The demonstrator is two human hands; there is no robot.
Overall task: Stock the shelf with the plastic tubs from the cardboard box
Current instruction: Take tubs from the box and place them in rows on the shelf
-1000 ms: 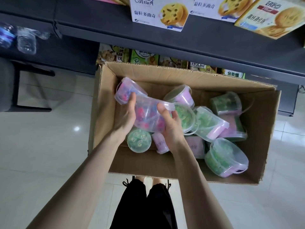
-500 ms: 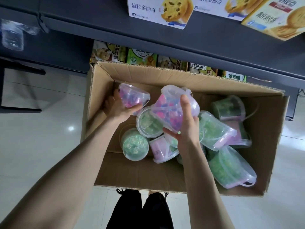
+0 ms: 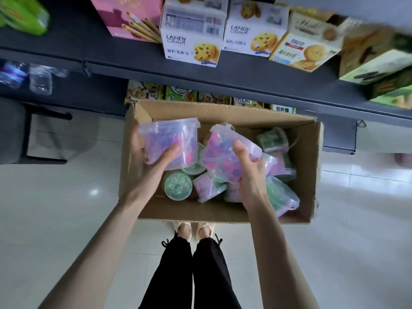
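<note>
An open cardboard box (image 3: pixel 312 166) stands on the floor below a dark shelf (image 3: pixel 245 76). My left hand (image 3: pixel 145 161) grips a clear plastic tub of pink and purple pieces (image 3: pixel 174 139), held upright above the box's left part. My right hand (image 3: pixel 249 170) holds a second clear tub with pink contents (image 3: pixel 220 155), tilted on its side over the box's middle. Several more tubs lie inside the box, among them one with a green lid (image 3: pixel 178 185) and a green-filled one (image 3: pixel 270 139) at the back right.
Biscuit boxes (image 3: pixel 191 41) and a pink box of stick biscuits (image 3: pixel 133 16) stand on the shelf above the cardboard box. More snack packs (image 3: pixel 181 93) fill a lower shelf behind it. Water bottles (image 3: pixel 40 79) lie at the left. My feet (image 3: pixel 194 230) stand on white floor tiles.
Both hands have lifted their tubs higher above the box. The view has tilted upward, so more of the shelf and its biscuit boxes now shows.
</note>
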